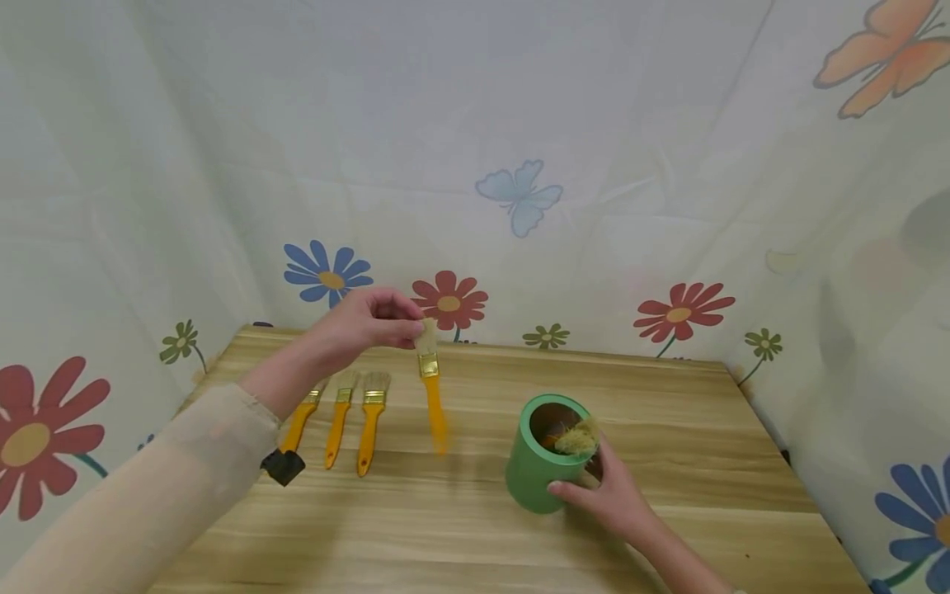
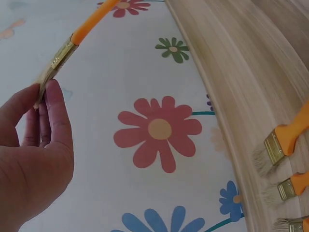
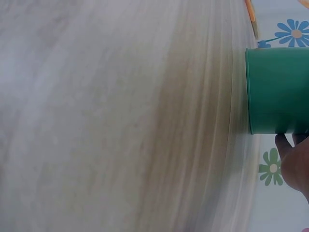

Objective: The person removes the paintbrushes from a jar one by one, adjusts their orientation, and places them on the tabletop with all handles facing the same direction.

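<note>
My left hand [image 1: 365, 326] pinches a paintbrush [image 1: 429, 365] by its pale bristles, with the orange handle hanging down above the table. In the left wrist view, thumb and fingertips meet on the bristle end, just past the gold ferrule. My right hand [image 1: 614, 493] grips the side of a green cylindrical holder [image 1: 540, 472], thumb at the front and fingers around the far side. A bushy clump of yellowish bristles [image 1: 576, 439] shows at the holder's mouth; what lies below it is mostly hidden. The right wrist view catches the holder's green wall and part of that hand.
Several more orange-handled brushes, among them one paintbrush [image 1: 371, 421], lie in a row on the wooden table [image 1: 460, 536], bristles toward the back. A black object [image 1: 284, 467] shows by the left sleeve. Flower-printed white cloth [image 1: 416, 124] hangs behind and at both sides.
</note>
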`<state>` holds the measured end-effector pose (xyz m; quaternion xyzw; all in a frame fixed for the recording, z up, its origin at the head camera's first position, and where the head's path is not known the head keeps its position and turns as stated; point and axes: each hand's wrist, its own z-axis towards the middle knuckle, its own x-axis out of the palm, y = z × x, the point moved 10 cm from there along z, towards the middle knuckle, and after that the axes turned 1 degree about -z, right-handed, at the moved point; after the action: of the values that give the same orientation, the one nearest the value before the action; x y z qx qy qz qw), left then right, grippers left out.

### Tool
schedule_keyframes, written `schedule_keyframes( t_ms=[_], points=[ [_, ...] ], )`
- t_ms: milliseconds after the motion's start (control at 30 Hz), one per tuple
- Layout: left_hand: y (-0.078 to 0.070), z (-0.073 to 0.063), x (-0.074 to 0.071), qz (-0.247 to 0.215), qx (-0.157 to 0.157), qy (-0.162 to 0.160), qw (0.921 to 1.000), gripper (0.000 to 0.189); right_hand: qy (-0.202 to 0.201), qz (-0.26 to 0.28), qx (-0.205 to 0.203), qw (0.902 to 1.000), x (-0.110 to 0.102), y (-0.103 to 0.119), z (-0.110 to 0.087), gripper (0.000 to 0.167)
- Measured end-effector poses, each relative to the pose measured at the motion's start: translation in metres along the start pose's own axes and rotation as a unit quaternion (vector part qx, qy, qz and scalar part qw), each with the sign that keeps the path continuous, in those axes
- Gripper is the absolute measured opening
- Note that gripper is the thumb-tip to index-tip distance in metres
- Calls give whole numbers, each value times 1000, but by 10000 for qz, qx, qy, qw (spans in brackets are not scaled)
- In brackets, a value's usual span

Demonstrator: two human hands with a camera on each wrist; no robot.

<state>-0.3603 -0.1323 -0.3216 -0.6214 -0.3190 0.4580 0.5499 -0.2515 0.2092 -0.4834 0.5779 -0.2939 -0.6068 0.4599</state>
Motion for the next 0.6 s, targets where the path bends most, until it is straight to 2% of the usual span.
schedule_keyframes(
  t_ms=[233, 600],
  points=[
    [31, 7, -11, 146, -337, 16, 9993, 27, -1, -4, -16, 10000, 0, 0, 0, 94],
    [64, 29, -11, 229, -447, 157, 9986, 24, 19, 49, 13, 10000, 1, 3, -1, 90]
  ],
)
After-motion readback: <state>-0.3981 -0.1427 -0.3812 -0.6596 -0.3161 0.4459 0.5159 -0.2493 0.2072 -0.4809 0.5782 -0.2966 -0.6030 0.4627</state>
